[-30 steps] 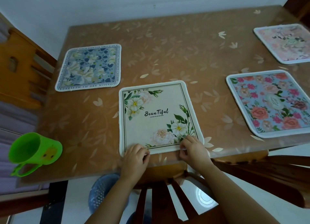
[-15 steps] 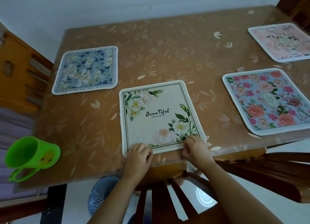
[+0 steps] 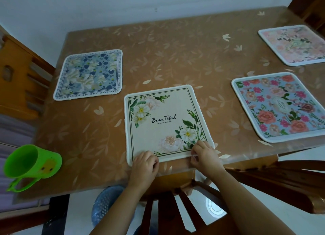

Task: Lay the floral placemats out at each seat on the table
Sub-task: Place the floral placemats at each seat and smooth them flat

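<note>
Cream placemat (image 3: 165, 123): flat on bench (image 3: 175, 58), its near edge pinched by left hand (image 3: 144, 164) and right hand (image 3: 204, 155), fingers curled. Blue placemat (image 3: 89, 74) lies far left of hands; rose placemat (image 3: 279, 106) right; pink placemat (image 3: 295, 44) beyond. Four laid; judged nearly done, straightening left.
</note>
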The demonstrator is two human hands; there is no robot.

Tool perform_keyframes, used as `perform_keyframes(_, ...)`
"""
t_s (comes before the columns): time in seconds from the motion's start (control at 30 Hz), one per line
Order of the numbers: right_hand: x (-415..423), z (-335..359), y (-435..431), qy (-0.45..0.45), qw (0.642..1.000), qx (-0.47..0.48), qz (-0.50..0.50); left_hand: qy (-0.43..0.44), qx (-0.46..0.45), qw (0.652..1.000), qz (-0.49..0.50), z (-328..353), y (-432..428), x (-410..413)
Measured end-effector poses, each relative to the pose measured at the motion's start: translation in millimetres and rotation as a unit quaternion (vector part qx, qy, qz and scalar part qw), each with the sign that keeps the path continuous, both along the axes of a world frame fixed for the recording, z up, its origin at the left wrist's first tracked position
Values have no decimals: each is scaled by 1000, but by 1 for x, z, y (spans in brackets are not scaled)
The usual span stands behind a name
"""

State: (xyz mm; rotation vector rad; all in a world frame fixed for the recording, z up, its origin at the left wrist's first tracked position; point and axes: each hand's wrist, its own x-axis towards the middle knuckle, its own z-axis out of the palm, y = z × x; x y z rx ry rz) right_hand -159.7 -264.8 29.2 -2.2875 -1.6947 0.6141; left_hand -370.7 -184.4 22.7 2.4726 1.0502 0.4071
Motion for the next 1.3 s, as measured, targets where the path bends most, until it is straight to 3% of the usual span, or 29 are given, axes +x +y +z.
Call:
perform_keyframes(0.73, -3, -3, -3, -4, 1000, 22, -7, 14, 21, 999, -22, -5, 2, -2)
perform_keyframes(0.93, -3, -4, -4, -3, 998, 48, -40, 90, -34, 995, 31, -20, 11, -4)
perform_keyframes(1.03, -8, -12, 2, -8, 1000, -9, -3, 171, -19, 985, 10, -27, 16, -2)
perform_keyframes(1.13, -22, -21, 21, -48, 995, -74, 52, 194, 12, 981, -9, -24, 26, 8)
perform_keyframes(1.3, -13, -27, 70, -105, 985, -50, 129, 212, 33, 977, -7, -32, 60, 21)
